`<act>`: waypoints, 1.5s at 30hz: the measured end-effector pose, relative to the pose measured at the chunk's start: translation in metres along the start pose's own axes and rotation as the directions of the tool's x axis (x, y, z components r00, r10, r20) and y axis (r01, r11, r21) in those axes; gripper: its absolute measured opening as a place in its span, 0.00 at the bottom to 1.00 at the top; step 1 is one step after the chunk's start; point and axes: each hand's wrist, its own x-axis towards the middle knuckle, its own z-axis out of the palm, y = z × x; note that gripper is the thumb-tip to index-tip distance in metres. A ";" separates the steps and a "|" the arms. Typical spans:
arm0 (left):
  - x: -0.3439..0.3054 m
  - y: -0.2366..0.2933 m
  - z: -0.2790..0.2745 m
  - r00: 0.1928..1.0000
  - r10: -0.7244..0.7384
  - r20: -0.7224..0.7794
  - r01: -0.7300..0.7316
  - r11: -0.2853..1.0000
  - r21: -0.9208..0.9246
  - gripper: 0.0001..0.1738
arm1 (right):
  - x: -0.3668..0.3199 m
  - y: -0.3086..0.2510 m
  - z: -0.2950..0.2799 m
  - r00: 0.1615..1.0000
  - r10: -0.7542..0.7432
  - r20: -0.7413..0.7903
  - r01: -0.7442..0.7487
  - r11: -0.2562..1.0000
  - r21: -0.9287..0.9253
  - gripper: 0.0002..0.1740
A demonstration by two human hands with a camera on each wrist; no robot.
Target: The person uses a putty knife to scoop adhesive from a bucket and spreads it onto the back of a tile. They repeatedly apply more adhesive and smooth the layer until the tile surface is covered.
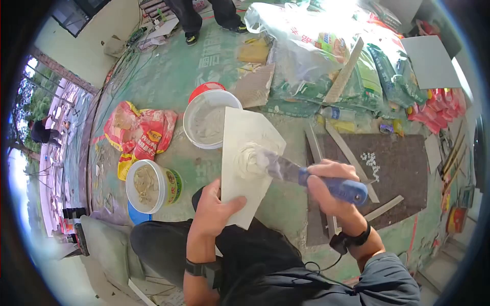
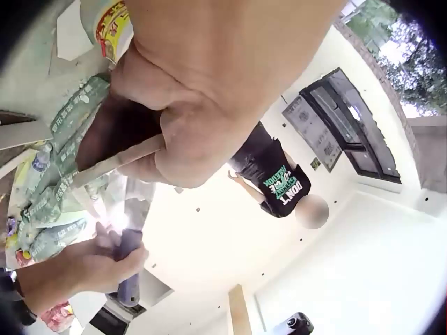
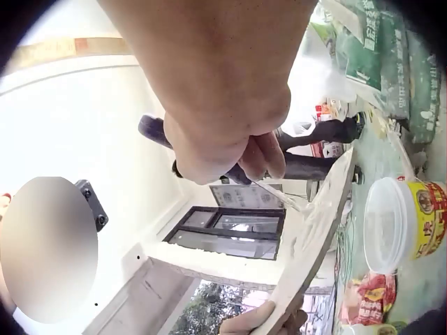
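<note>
My left hand [image 1: 210, 208] grips the lower left edge of a white board [image 1: 240, 196], thumb on its upper face and fingers beneath. A mound of pale putty [image 1: 250, 159] sits on the middle of the board. My right hand [image 1: 331, 187] holds a putty knife [image 1: 347, 190] by its blue handle, fingers wrapped around it. The knife's blade [image 1: 283, 170] reaches left into the putty and is partly smeared with it. In the right wrist view, the board [image 3: 318, 241] is seen nearly edge-on with putty along its face.
Beyond the board stands a white bucket [image 1: 188, 125] with pale residue; nearer left is a tub of beige paste [image 1: 129, 189]. A red and yellow bag [image 1: 145, 127] lies between them. Stacked bags [image 1: 306, 66], a dark panel [image 1: 403, 178] and wood strips [image 1: 385, 208] lie right. Someone's legs [image 1: 224, 13] show ahead.
</note>
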 end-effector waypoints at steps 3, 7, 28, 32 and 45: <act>0.007 -0.010 0.006 0.999 0.026 0.035 -0.026 1.000 0.006 0.30 | 0.008 0.011 0.013 1.000 -0.025 -0.010 0.025 1.000 0.011 0.07; 0.002 -0.002 -0.003 0.997 0.033 0.075 -0.026 0.996 -0.087 0.28 | 0.011 0.013 -0.002 0.997 0.039 -0.072 -0.039 0.999 -0.004 0.08; -0.001 -0.005 -0.012 0.998 0.034 0.044 -0.033 0.999 -0.029 0.28 | -0.006 0.002 0.002 0.998 -0.059 0.019 0.058 0.998 0.032 0.07; 0.002 -0.011 -0.002 1.000 0.008 0.030 -0.006 0.999 -0.053 0.35 | 0.013 0.013 0.020 0.996 0.048 -0.076 -0.040 0.994 0.098 0.08; -0.002 -0.003 -0.005 0.999 0.017 0.033 -0.015 0.998 -0.069 0.33 | 0.004 0.006 0.005 0.990 -0.110 -0.093 0.106 0.994 -0.041 0.10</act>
